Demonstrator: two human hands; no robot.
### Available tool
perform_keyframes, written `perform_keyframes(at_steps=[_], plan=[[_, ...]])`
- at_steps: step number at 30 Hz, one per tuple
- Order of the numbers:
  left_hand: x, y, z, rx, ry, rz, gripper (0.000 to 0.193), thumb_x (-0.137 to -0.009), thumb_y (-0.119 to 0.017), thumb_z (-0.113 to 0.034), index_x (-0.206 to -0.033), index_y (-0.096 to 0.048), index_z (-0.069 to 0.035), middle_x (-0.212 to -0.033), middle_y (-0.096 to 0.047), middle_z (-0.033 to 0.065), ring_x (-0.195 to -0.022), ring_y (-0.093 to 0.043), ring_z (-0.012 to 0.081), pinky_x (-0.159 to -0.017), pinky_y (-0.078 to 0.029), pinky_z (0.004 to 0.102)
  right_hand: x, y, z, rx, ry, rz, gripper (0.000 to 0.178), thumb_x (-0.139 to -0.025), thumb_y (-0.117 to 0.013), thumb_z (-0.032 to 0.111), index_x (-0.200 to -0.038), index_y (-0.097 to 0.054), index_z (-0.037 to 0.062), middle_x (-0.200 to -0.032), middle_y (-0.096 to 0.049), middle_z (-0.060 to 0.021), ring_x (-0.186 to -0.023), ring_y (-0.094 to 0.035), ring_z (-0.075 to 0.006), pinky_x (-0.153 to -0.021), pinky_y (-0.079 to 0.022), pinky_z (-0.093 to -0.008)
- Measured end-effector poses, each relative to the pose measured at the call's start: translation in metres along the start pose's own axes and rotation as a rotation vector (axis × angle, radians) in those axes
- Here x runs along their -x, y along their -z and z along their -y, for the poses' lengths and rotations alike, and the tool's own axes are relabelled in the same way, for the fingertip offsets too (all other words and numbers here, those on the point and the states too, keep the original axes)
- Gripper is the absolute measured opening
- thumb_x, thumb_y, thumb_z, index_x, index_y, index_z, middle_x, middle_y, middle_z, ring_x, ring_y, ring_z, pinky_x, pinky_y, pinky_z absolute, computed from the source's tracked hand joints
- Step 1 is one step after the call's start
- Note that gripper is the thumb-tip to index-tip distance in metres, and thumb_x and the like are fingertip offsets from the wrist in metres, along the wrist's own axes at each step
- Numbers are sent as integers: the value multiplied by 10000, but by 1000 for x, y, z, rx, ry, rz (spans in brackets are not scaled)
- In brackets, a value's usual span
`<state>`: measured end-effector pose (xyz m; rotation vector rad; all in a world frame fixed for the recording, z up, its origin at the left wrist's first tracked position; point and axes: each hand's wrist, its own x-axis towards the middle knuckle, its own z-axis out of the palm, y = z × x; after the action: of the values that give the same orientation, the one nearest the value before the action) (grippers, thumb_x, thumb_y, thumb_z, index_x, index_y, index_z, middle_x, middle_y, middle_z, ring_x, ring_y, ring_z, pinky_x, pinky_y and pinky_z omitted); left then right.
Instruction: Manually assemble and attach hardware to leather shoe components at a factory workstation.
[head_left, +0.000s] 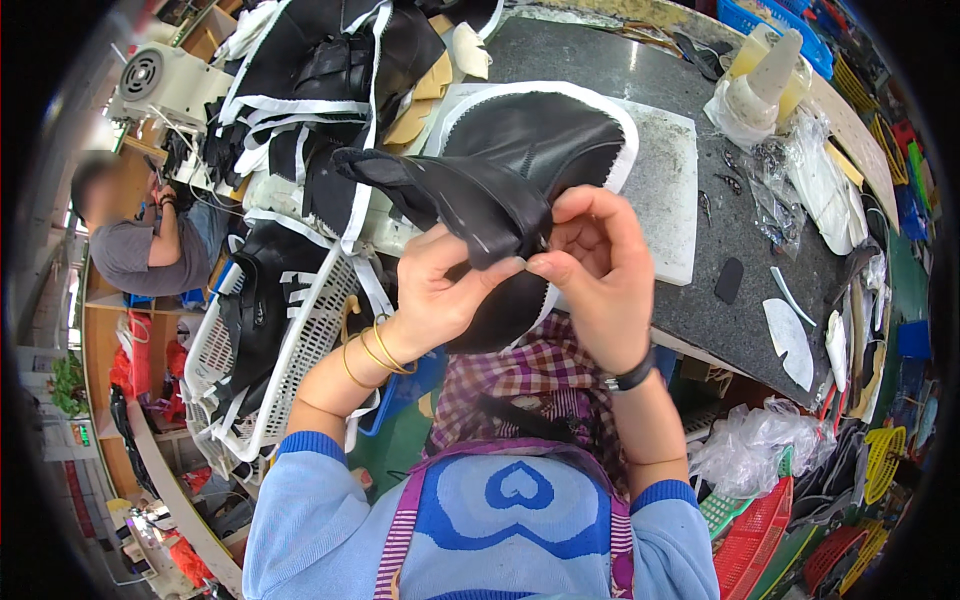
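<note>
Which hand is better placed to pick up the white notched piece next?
Likely the right hand: it is nearer the white notched piece; the left hand is farther off. Both hold the black material.

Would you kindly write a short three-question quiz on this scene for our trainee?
1. Multiple choice: what colour is the border of the black piece? A: red; B: white; C: yellow.
2. True or false: the left hand holds the black piece.
3. Open: which hand wears the gold bangles?

Key: 1. B, white. 2. True; its thumb and fingers pinch the folded leather. 3. The left hand; the right hand wears a black wristband.
</note>
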<state>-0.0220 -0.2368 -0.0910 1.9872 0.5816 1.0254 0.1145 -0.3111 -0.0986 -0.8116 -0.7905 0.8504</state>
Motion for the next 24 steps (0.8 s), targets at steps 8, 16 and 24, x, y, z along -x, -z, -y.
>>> perform_keyframes(at_steps=[8,16,24], plan=[[5,-9,-18,288,132,104,132,-785,-605,-66,-896,-601,5,-867,-589,48,-782,-540,96,-655,-422,239,-12,21,11,-149,-262,277,263,-692,-684,-7,-896,-524,33,-775,-524,41,-721,-488,-25,-634,-405,-176],[-10,2,-37,455,536,167,192,-872,-509,-127,-854,-579,51,-812,-542,17,-729,-447,50,-648,-367,191,-8,18,7,250,64,178,145,-626,-698,-19,-709,-584,17,-698,-551,9,-614,-468,-53,-552,-364,-183],[-11,4,-36,376,412,180,191,-856,-533,-115,-923,-595,54,-881,-576,37,-760,-494,73,-671,-394,208,2,14,-18,3,252,40,176,-676,-679,-31,-806,-567,9,-794,-534,-13,-722,-484,-78,-644,-384,-193]])
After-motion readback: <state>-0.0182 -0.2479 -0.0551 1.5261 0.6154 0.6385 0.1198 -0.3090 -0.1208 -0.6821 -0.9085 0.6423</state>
